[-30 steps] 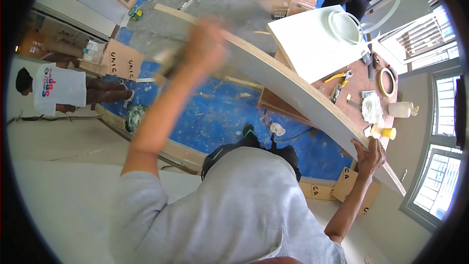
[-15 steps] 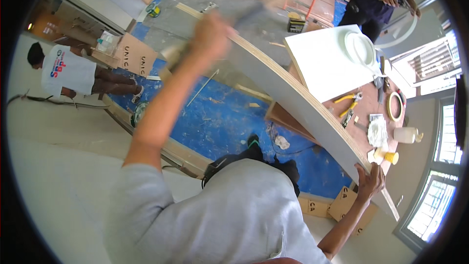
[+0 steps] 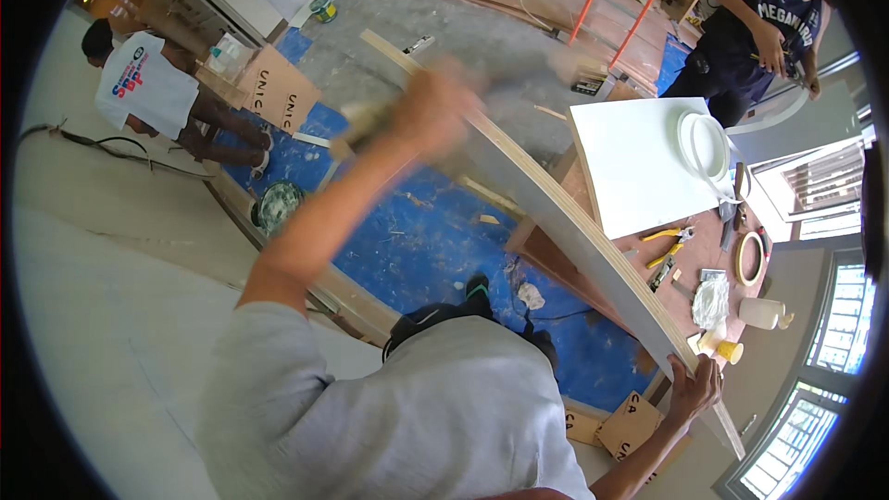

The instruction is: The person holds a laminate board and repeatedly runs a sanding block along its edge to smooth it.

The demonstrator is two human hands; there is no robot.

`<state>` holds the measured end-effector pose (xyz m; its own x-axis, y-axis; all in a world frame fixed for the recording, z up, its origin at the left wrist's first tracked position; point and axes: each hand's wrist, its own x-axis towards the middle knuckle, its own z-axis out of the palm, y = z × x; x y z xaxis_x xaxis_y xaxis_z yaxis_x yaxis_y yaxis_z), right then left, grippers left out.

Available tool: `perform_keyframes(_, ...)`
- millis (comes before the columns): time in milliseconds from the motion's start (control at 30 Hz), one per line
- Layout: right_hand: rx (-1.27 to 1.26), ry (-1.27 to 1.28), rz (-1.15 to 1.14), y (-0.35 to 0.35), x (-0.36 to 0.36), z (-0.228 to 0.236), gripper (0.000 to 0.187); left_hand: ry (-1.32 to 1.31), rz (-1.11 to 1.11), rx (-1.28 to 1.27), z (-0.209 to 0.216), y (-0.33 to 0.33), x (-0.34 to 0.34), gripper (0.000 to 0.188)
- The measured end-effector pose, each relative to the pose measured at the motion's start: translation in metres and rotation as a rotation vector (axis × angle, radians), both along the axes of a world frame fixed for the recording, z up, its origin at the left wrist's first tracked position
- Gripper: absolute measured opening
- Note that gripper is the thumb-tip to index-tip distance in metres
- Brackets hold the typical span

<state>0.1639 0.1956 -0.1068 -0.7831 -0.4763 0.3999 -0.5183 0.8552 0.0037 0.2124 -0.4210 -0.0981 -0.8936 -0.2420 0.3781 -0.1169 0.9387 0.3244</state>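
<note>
And here's the board [image 3: 574,208], a long one, running slantwise across the view on its narrow side, ply edge up and grey face towards the wearer. Down at its near end the right hand [image 3: 696,391] has it: thumb against the grey face, fingers hooked over the edge, a grip that looks meant to steady the panel and stop it tipping. Further up, the left hand [image 3: 433,116] is a smear over the board's far stretch; the fingers seem curled, but I can't tell what that grip has, if anything, with only a greyish streak showing beside it. Posting the hands so far apart probably gives good control over such a length. Just beyond sits the bench [image 3: 713,245], perhaps lending the board something to lean on, though contact isn't clear. On it, a white sheet [image 3: 634,171] lies flat, a handy perch for the pale coil [image 3: 704,148]. Pliers [image 3: 674,243], a tape ring [image 3: 741,262], a bottle [image 3: 761,313] and a yellow cup [image 3: 730,352] are set out beyond the board, likely there to be within easy reach.
</note>
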Motion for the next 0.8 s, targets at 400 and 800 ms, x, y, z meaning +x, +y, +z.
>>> perform_keyframes(400,-0.107,0.033,0.067,0.009,-0.013,-0.015,0.056,-0.004,-0.268,0.119,0.021,0.101,0.009,0.019)
perform_keyframes(800,-0.072,0.014,0.025,-0.005,-0.019,-0.005,0.063,0.007,0.266,0.256,-0.011,-0.044,-0.030,0.015)
